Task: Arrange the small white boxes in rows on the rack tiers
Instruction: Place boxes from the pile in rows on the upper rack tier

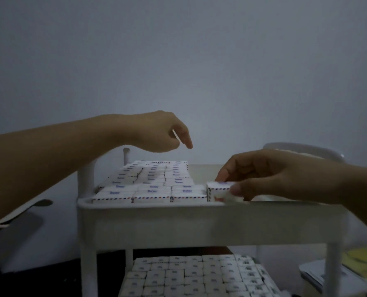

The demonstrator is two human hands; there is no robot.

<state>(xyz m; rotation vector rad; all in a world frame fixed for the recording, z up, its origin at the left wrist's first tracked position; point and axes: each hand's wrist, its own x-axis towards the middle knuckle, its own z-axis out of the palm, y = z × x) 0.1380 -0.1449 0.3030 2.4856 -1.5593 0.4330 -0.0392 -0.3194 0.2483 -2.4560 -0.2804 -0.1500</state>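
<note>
Small white boxes sit in neat rows on the top tier of the white rack. They fill the left side of the top tier. The right hand is at the front of the top tier, just to the right of the rows. Its fingers and thumb are curled round one box. That box touches the end of the front row. The left hand hangs in the air over the back of the top tier. Its fingers are loose and bent down, and it holds nothing. More boxes lie in rows below the top tier. A grey wall is behind the top tier.
</note>
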